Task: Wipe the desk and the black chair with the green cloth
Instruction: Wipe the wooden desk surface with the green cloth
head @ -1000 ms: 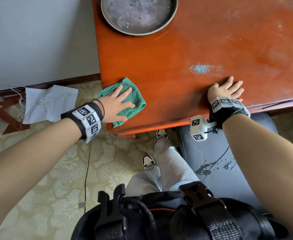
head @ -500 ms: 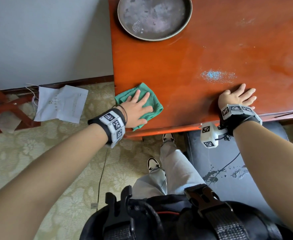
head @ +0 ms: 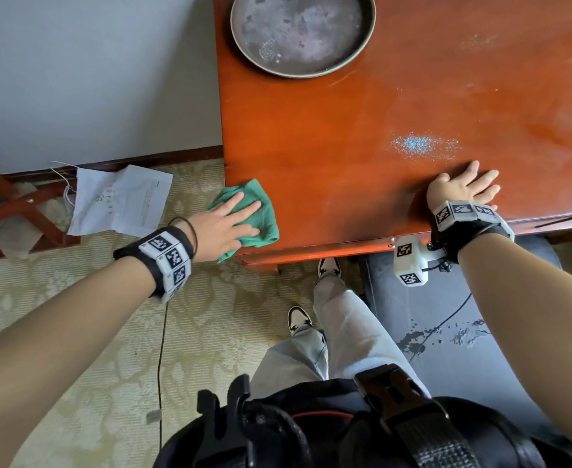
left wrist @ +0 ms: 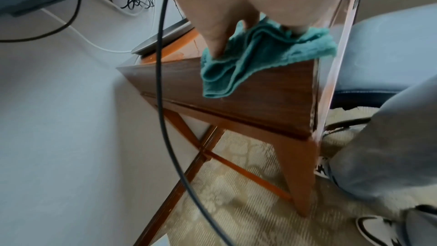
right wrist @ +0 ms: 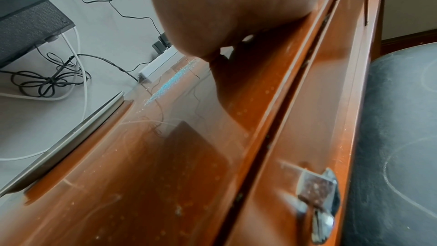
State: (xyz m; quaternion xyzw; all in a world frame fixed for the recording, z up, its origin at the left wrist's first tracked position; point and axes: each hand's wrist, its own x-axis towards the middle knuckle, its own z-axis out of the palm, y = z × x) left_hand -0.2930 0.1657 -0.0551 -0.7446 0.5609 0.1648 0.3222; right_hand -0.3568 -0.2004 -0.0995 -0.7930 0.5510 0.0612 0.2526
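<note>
In the head view the left hand (head: 225, 228) lies flat, fingers straight, pressing the cloth (head: 255, 217) onto the desk (head: 362, 184) at its near-left corner, about 8 o'clock from the desk's middle, with part of the cloth hanging past both edges. The right hand (head: 463, 190) rests open and flat near the front edge, holding nothing, just below a patch of pale blue specks (head: 423, 145) that lies unwiped at 12 o'clock from it. Dusty smears also show toward 2 o'clock, and the chair (head: 453, 332) under the right arm carries grey marks, so I judge the desk only begun and the chair not yet started (the round tray (head: 303, 70) sits at 12 o'clock, in the way of that corner). Against the earlier frames, the cloth has slid left and toward the corner, from fully on the top to overhanging it; the right hand has stayed planted. The left wrist view confirms the cloth (left wrist: 260, 55) draped over the desk's side, pinned under straight fingers (left wrist: 217, 38). The right wrist view shows the palm's heel (right wrist: 236, 16) on the glossy wood, the specks (right wrist: 172, 79) beyond it, and scuffed chair (right wrist: 397, 137) at 3 o'clock.
</note>
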